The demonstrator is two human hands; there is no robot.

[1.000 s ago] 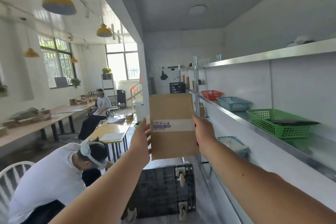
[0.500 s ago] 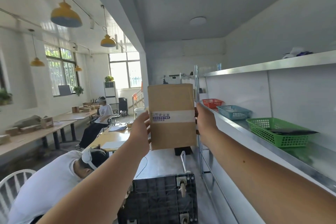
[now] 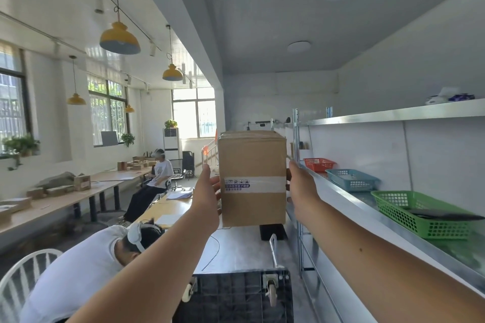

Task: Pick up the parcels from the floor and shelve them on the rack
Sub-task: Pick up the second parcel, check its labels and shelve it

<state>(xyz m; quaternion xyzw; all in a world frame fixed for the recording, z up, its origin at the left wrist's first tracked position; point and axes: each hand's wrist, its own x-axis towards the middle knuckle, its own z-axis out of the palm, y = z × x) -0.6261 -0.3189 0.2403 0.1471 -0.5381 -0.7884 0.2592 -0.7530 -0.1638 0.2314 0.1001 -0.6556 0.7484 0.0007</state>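
With both arms stretched out, the left hand point(image 3: 207, 191) and right hand point(image 3: 301, 186) press flat against opposite sides of a taped cardboard box point(image 3: 252, 178). Box upright, in mid-air, just left of the metal rack point(image 3: 393, 115). Green basket point(image 3: 420, 215) sits on the middle shelf.

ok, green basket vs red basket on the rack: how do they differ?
The green basket sits nearest the camera; the red basket sits farthest along the shelf, past the blue basket. The green basket holds a dark flat item; nothing can be made out in the red basket. Both are perforated plastic trays on the same shelf.
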